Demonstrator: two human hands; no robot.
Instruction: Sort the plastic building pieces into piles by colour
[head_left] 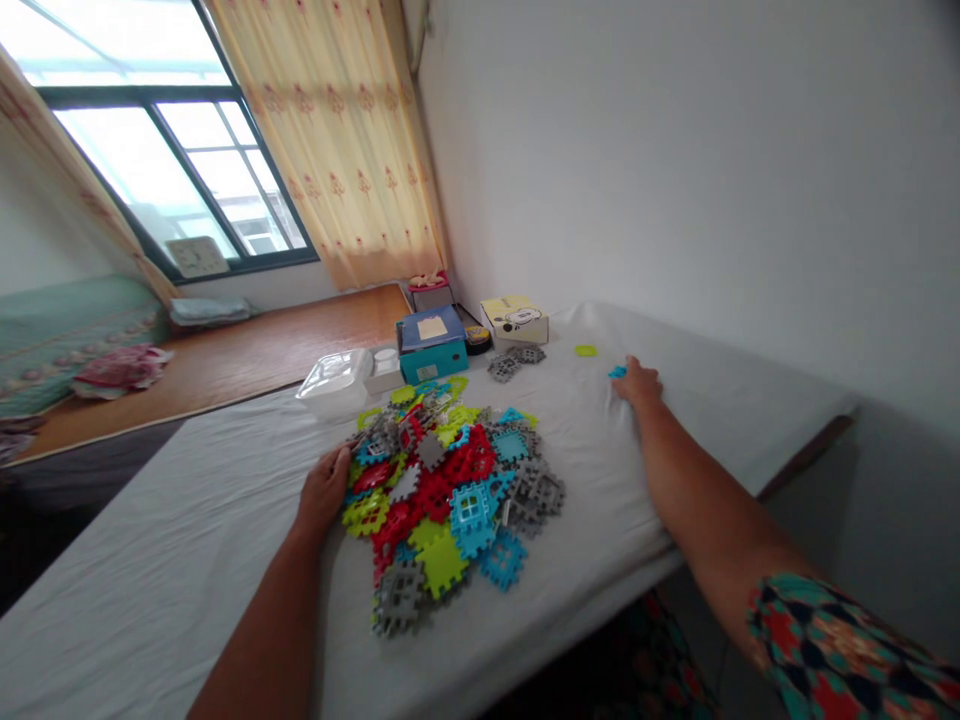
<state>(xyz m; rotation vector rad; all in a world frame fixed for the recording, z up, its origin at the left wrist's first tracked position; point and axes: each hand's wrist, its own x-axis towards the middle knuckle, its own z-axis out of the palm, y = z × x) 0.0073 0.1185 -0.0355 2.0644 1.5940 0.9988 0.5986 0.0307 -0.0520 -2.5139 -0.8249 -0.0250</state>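
Observation:
A heap of flat interlocking plastic tiles [450, 495] in red, blue, green and grey lies on the white sheet [187, 560]. My left hand [324, 488] rests on the heap's left edge, fingers curled on the tiles. My right hand [639, 384] reaches far to the right, its fingers bent over a small blue tile [616, 372]. A lone green tile [586, 350] lies just beyond it. A small grey cluster of tiles [514, 360] sits farther back.
At the far end of the sheet stand a clear plastic container [335, 381], a blue box [432, 343] and a cream box [514, 319]. A white wall runs along the right. Wooden floor, a curtain and a window lie beyond.

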